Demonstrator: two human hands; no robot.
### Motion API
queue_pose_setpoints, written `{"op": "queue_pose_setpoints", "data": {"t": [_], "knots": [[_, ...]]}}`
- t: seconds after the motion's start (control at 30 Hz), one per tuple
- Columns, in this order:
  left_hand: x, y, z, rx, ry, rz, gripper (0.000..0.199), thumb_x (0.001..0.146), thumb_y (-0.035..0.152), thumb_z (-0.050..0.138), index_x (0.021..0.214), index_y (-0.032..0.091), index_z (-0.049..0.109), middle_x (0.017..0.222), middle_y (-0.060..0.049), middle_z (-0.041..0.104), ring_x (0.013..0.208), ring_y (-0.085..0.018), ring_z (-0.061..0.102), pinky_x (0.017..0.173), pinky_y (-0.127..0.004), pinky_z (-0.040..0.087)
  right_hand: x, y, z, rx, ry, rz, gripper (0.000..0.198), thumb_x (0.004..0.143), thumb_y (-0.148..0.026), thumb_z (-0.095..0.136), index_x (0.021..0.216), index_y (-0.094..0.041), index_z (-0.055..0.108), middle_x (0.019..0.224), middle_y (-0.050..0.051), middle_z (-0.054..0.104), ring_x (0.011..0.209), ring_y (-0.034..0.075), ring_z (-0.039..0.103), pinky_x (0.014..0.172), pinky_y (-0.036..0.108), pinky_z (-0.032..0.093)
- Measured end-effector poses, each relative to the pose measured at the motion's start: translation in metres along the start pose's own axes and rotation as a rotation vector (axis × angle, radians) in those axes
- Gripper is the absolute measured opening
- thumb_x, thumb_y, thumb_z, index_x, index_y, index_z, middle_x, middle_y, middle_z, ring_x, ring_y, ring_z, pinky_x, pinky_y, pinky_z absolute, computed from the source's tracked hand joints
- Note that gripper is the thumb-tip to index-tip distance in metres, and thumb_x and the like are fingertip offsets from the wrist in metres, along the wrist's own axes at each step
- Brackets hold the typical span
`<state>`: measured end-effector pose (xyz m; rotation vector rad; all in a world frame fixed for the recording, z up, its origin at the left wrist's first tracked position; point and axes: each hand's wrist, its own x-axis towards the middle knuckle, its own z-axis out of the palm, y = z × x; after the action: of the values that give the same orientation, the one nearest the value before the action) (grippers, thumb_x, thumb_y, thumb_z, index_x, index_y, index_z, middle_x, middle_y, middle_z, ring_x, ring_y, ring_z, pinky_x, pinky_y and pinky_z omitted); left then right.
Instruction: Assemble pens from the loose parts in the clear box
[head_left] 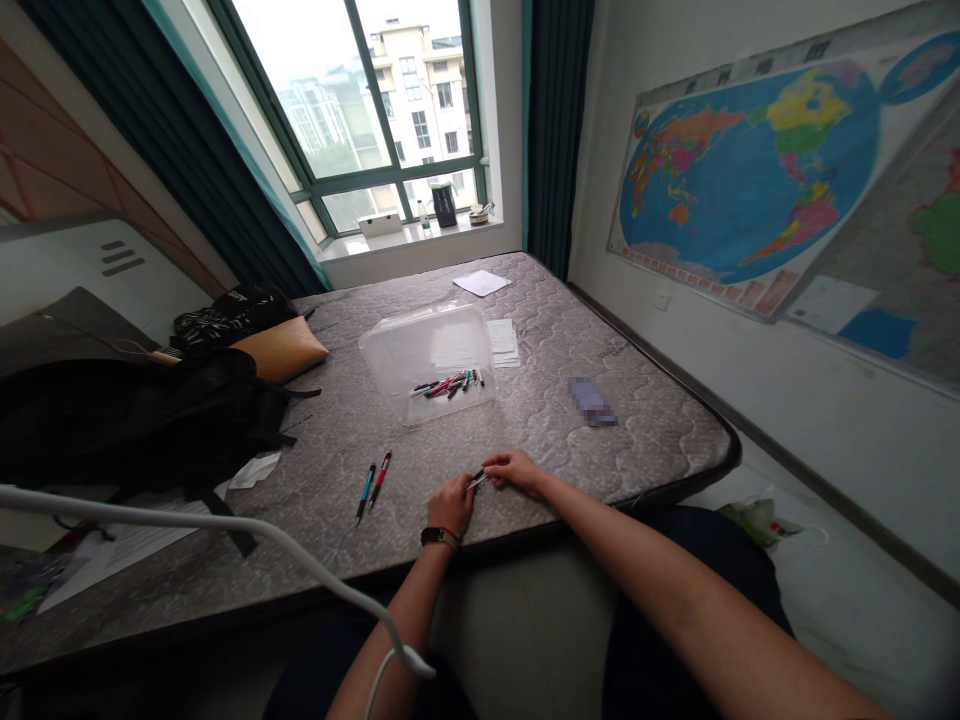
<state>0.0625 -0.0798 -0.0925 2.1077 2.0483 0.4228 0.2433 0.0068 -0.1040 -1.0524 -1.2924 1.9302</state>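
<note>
Near the mattress's front edge, my left hand (451, 503) is closed around small slim pen parts (477, 479), dark and silvery. My right hand (514, 471) pinches the other end of them with thumb and fingertips. Whether they form one pen or several loose pieces is too small to tell. Left of my hands a blue pen (365, 494) and a red pen (381, 480) lie side by side on the mattress. Beyond my hands stands a clear plastic box (390, 390) with a pile of pens (454, 384) at its near end.
The patterned mattress (540, 330) carries papers (504, 342), a blurred flat object (592, 401) at right, and a black backpack (135, 420) with a tan pouch (281, 348) at left. A white curved bar (225, 522) crosses the lower left foreground.
</note>
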Motion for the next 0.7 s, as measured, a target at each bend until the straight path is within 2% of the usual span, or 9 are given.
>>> {"op": "queue_pose_setpoints", "data": {"t": [0.2, 0.27, 0.33, 0.43, 0.5, 0.6, 0.63, 0.7], "knots": [[0.0, 0.005, -0.005, -0.001, -0.007, -0.04, 0.031, 0.098, 0.04, 0.035, 0.102, 0.024, 0.061, 0.097, -0.005, 0.071, 0.089, -0.017, 0.064, 0.074, -0.025, 0.038, -0.004, -0.001, 0.005, 0.224, 0.264, -0.084, 0.021, 0.068, -0.028, 0.071, 0.079, -0.016, 0.059, 0.062, -0.002, 0.062, 0.051, 0.008, 0.054, 0.047, 0.017, 0.04], [-0.001, 0.006, -0.007, -0.005, -0.006, -0.056, 0.032, 0.099, 0.039, 0.033, 0.103, 0.023, 0.06, 0.095, -0.006, 0.07, 0.089, -0.018, 0.064, 0.073, -0.025, 0.037, -0.005, 0.002, 0.007, 0.211, 0.275, -0.097, 0.019, 0.068, -0.029, 0.069, 0.076, -0.017, 0.056, 0.058, -0.003, 0.06, 0.046, 0.007, 0.049, 0.043, 0.017, 0.035], [-0.001, 0.006, -0.007, -0.013, -0.002, -0.066, 0.033, 0.099, 0.039, 0.031, 0.103, 0.022, 0.059, 0.095, -0.007, 0.07, 0.088, -0.018, 0.064, 0.072, -0.026, 0.036, -0.005, 0.002, 0.008, 0.101, 0.262, -0.098, 0.018, 0.069, -0.029, 0.068, 0.073, -0.017, 0.054, 0.054, -0.005, 0.057, 0.041, 0.006, 0.045, 0.04, 0.017, 0.031], [-0.001, 0.005, -0.005, -0.027, 0.0, -0.074, 0.033, 0.1, 0.039, 0.029, 0.101, 0.022, 0.058, 0.093, -0.007, 0.069, 0.086, -0.018, 0.064, 0.072, -0.026, 0.036, 0.003, -0.015, 0.005, -0.151, 0.133, 0.027, 0.017, 0.067, -0.025, 0.07, 0.072, -0.017, 0.056, 0.049, -0.005, 0.054, 0.04, 0.009, 0.047, 0.04, 0.019, 0.034], [-0.001, 0.004, -0.004, -0.034, 0.0, -0.086, 0.033, 0.1, 0.039, 0.029, 0.099, 0.022, 0.058, 0.092, -0.006, 0.069, 0.086, -0.018, 0.064, 0.071, -0.027, 0.036, 0.013, -0.041, 0.003, -0.225, 0.095, 0.076, 0.019, 0.066, -0.022, 0.072, 0.078, -0.016, 0.059, 0.056, -0.002, 0.059, 0.047, 0.011, 0.055, 0.045, 0.021, 0.041], [0.0, 0.004, -0.002, -0.048, 0.001, -0.085, 0.033, 0.1, 0.038, 0.028, 0.096, 0.022, 0.057, 0.092, -0.006, 0.069, 0.086, -0.019, 0.064, 0.071, -0.027, 0.036, 0.031, -0.082, 0.003, -0.105, 0.242, -0.064, 0.033, 0.073, -0.027, 0.071, 0.103, -0.02, 0.06, 0.087, 0.004, 0.068, 0.068, 0.014, 0.065, 0.057, 0.023, 0.049], [0.0, 0.004, -0.003, -0.054, 0.001, -0.08, 0.033, 0.1, 0.038, 0.028, 0.096, 0.022, 0.057, 0.093, -0.006, 0.069, 0.087, -0.019, 0.064, 0.072, -0.027, 0.036, 0.035, -0.089, 0.004, -0.093, 0.279, -0.086, 0.039, 0.074, -0.029, 0.07, 0.11, -0.022, 0.057, 0.095, 0.004, 0.067, 0.072, 0.014, 0.065, 0.058, 0.023, 0.05], [0.0, 0.003, -0.003, -0.065, 0.0, -0.075, 0.033, 0.1, 0.037, 0.028, 0.095, 0.022, 0.057, 0.094, -0.006, 0.069, 0.088, -0.018, 0.064, 0.073, -0.027, 0.037, 0.037, -0.085, 0.007, -0.162, 0.268, -0.025, 0.042, 0.076, -0.032, 0.069, 0.115, -0.022, 0.055, 0.097, 0.004, 0.067, 0.068, 0.013, 0.064, 0.055, 0.023, 0.048]]}}
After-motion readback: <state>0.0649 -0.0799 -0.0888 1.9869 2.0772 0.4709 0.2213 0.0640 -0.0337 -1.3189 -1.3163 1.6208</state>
